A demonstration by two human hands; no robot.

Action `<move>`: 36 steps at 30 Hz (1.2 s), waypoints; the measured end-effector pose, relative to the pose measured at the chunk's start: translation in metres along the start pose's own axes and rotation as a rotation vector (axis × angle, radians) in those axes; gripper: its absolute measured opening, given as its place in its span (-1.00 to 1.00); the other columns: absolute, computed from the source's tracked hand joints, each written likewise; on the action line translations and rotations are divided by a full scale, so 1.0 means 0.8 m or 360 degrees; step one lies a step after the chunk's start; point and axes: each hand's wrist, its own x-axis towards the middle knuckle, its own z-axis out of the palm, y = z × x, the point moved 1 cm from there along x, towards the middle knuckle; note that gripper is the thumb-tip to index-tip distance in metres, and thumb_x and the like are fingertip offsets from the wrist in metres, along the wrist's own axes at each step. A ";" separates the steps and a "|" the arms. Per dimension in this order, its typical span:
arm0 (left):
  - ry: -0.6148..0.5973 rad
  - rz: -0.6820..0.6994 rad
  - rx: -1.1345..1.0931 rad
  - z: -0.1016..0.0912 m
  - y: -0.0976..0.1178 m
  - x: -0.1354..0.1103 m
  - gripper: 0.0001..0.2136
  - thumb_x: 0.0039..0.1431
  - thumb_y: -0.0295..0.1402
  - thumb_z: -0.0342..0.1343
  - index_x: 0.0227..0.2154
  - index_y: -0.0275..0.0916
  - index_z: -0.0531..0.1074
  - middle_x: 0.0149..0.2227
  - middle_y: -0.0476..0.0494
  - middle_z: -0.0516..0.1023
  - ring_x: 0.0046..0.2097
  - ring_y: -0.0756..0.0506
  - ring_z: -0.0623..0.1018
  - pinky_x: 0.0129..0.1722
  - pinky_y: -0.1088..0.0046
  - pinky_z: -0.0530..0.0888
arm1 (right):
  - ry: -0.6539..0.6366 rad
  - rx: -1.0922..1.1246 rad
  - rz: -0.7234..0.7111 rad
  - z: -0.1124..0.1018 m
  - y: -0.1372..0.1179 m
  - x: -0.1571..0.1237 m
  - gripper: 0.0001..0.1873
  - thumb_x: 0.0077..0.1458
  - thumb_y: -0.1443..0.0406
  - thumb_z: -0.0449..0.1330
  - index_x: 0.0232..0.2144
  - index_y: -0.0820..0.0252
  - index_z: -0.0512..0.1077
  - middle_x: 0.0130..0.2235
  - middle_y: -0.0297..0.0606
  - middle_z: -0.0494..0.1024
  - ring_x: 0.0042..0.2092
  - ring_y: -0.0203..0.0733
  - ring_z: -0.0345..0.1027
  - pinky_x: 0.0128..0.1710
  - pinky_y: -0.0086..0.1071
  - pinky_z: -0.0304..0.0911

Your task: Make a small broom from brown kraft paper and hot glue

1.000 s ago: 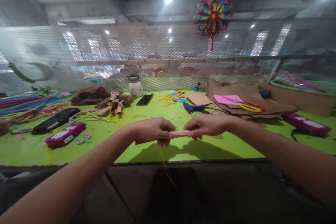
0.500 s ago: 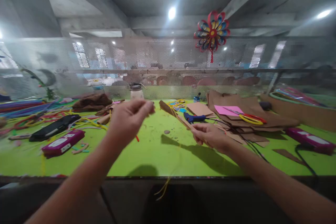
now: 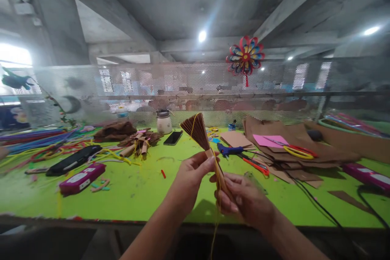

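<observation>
A pleated brown paper fan [image 3: 196, 130] stands tilted in front of me, its folds spread at the top and narrowing to a lower handle part. My left hand [image 3: 191, 178] pinches it at the narrow middle, thumb in front. Lower down, my right hand [image 3: 243, 195] has its fingers wrapped around the folded bottom end. A thin yellow string [image 3: 215, 231] runs along the fan and hangs down past the table edge. Behind the right hand lie a blue glue gun [image 3: 230, 150] and an orange-handled tool [image 3: 254, 165].
On the left are pipe cleaners [image 3: 39, 134], a black case [image 3: 73, 159], a purple box [image 3: 82, 178] and brown paper pieces [image 3: 141, 142]. A phone [image 3: 173, 138] and a jar [image 3: 163, 122] stand farther back. Stacked brown paper [image 3: 304, 162] with yellow-red scissors [image 3: 300, 151] lies right.
My left hand has come down and right onto the paper, which was held by the right hand alone. The pleats have fanned out at the top. The view has tilted up slightly.
</observation>
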 end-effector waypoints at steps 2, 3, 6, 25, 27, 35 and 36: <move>0.0059 -0.0012 -0.0018 0.007 -0.003 -0.005 -0.74 0.02 -0.24 0.27 -0.26 -0.30 0.54 -0.41 -0.07 0.46 -0.42 0.06 0.38 -0.45 0.57 0.28 | 0.0055 -0.0194 -0.0013 0.002 -0.004 -0.003 -0.73 0.18 0.17 0.15 -0.25 0.28 0.49 -0.52 -0.32 0.41 -0.53 -0.41 0.20 -0.43 -0.46 0.19; 0.0072 -0.0015 -0.0013 0.009 -0.003 -0.008 -0.73 0.02 -0.23 0.27 -0.26 -0.30 0.54 -0.43 -0.07 0.45 -0.42 0.05 0.38 -0.45 0.57 0.29 | 0.0105 -0.0354 -0.0023 0.004 -0.009 -0.005 -0.73 0.18 0.17 0.15 -0.25 0.27 0.50 -0.43 -0.26 0.46 -0.44 -0.36 0.29 -0.36 -0.44 0.22; 0.0110 0.0095 0.0086 0.010 0.000 -0.012 -0.73 0.05 -0.22 0.24 -0.23 -0.28 0.54 -0.41 -0.10 0.48 -0.36 -0.01 0.42 -0.36 0.51 0.36 | 0.0266 -0.0899 -0.0081 0.010 -0.026 -0.009 -0.71 0.18 0.14 0.15 -0.21 0.22 0.51 -0.23 -0.19 0.50 -0.17 -0.21 0.35 -0.16 -0.35 0.23; 0.0093 0.1198 0.1616 0.001 -0.024 -0.020 -0.84 0.22 -0.49 0.00 -0.16 -0.24 0.37 -0.32 -0.10 0.34 -0.28 -0.04 0.39 -0.25 0.47 0.36 | 0.0673 -0.0103 -0.0379 0.067 -0.109 -0.004 -0.92 -0.05 0.31 0.30 -0.50 0.20 0.48 -0.35 -0.29 0.47 -0.37 -0.31 0.23 -0.42 -0.42 0.18; 0.0153 0.1290 0.1671 -0.005 -0.026 -0.021 -0.80 0.21 -0.51 0.00 -0.11 -0.23 0.36 -0.29 -0.12 0.35 -0.26 -0.05 0.40 -0.24 0.46 0.37 | 0.0658 0.0037 -0.0367 0.071 -0.110 -0.008 -0.94 -0.06 0.34 0.28 -0.52 0.21 0.48 -0.33 -0.28 0.48 -0.32 -0.28 0.27 -0.35 -0.40 0.22; 0.0457 0.0960 0.1328 -0.010 -0.016 -0.021 -0.85 0.24 -0.35 0.01 -0.26 -0.26 0.45 -0.36 -0.09 0.40 -0.31 -0.05 0.42 -0.29 0.47 0.37 | 0.0119 0.0142 -0.0402 0.105 -0.107 -0.033 -0.82 0.08 0.29 0.15 -0.53 0.17 0.44 -0.58 -0.34 0.41 -0.47 -0.32 0.28 -0.30 -0.38 0.27; 0.0446 0.0841 0.1212 -0.007 -0.015 -0.022 -0.83 0.23 -0.30 0.01 -0.28 -0.26 0.46 -0.39 -0.08 0.40 -0.33 -0.05 0.41 -0.31 0.48 0.36 | 0.0054 0.0138 -0.0373 0.109 -0.103 -0.037 -0.83 0.07 0.25 0.17 -0.52 0.16 0.44 -0.64 -0.38 0.35 -0.54 -0.34 0.22 -0.38 -0.41 0.25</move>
